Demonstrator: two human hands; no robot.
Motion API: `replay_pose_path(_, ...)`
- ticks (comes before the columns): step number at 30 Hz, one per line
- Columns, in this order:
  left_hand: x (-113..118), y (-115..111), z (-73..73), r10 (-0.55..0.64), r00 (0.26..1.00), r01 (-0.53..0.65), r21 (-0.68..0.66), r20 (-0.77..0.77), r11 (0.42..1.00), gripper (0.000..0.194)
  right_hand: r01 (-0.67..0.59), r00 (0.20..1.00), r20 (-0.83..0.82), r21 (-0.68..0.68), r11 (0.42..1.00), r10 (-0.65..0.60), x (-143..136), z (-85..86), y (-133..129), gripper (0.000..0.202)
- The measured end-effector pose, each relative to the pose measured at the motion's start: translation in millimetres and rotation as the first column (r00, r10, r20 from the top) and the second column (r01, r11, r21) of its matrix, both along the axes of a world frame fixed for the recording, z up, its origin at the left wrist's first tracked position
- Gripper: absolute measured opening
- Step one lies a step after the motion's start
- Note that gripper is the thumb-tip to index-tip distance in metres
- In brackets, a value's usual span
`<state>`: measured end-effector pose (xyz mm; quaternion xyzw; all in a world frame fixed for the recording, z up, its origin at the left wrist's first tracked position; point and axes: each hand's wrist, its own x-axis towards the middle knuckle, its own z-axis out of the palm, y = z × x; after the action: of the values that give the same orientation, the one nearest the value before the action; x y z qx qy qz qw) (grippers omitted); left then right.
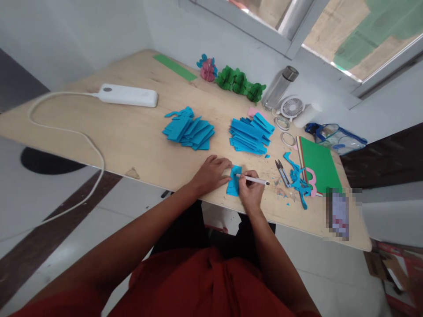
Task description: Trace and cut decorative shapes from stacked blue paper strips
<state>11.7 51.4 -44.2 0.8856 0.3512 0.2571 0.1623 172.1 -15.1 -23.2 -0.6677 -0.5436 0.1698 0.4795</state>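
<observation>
A small folded piece of blue paper [234, 185] lies near the table's front edge, between my two hands. My right hand [251, 191] is closed around a white pen [256, 179], its tip against or just over the paper. Spread flat, my left hand [213, 176] rests at the paper's left side, fingertips touching its edge. Beyond them are two piles of folded blue paper, a left pile [190, 130] and a right pile [251, 134]. Small thread snips [282, 173] lie to the right beside blue paper scraps [299, 178].
A white power bank [128, 95] with a cable lies left. Along the wall stand green paper flowers [239, 81], a pink-and-blue one [208, 68], a bottle [279, 88] and a small fan [292, 107]. Tape rolls, green paper sheets [320, 165] and a blurred phone [339, 215] are right.
</observation>
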Motion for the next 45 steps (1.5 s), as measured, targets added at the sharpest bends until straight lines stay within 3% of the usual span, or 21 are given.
replay_pose_path(8, 0.1, 0.8, -1.7, -0.005, 1.000, 0.005, 0.005, 0.008, 1.000, 0.029, 0.014, 0.997, -0.070, 0.006, 1.000, -0.014, 1.6, 0.8, 0.3, 0.013)
replay_pose_path(12, 0.2, 0.7, 0.3, -0.006, 1.000, 0.006, 0.020, 0.005, 1.000, 0.029, -0.099, 0.974, -0.203, 0.040, 0.994, 0.105, 8.6, 2.0, -2.7, 0.019)
replay_pose_path(17, 1.2, 1.0, -2.4, 0.007, 1.000, -0.007, 0.028, -0.008, 1.000, 0.027, -0.231, 0.973, -0.005, 0.049, 0.972, 0.232, 14.0, 0.6, -8.9, 0.022)
replay_pose_path(26, -0.9, 0.6, -1.7, 0.002, 1.000, -0.002, -0.015, -0.004, 1.000, 0.032, -0.241, 0.965, 0.126, 0.094, 0.966, 0.229, 9.9, 3.6, -11.1, 0.022)
replay_pose_path(29, -1.9, -0.7, 1.1, 0.003, 1.000, -0.003, -0.016, 0.000, 1.000, 0.034, -0.230, 0.972, 0.059, 0.094, 0.969, 0.225, 10.4, 4.2, -11.2, 0.020)
replay_pose_path(36, -2.3, 0.4, 0.2, 0.000, 1.000, 0.000, -0.039, -0.003, 0.999, 0.035, -0.137, 0.941, -0.312, -0.003, 0.991, 0.129, 6.0, 1.1, -4.1, 0.015)
replay_pose_path(45, -1.0, 1.8, -2.3, -0.002, 1.000, 0.002, -0.034, -0.008, 0.999, 0.032, -0.102, 0.961, -0.265, -0.081, 0.991, 0.077, 5.7, -3.1, -3.6, 0.014)
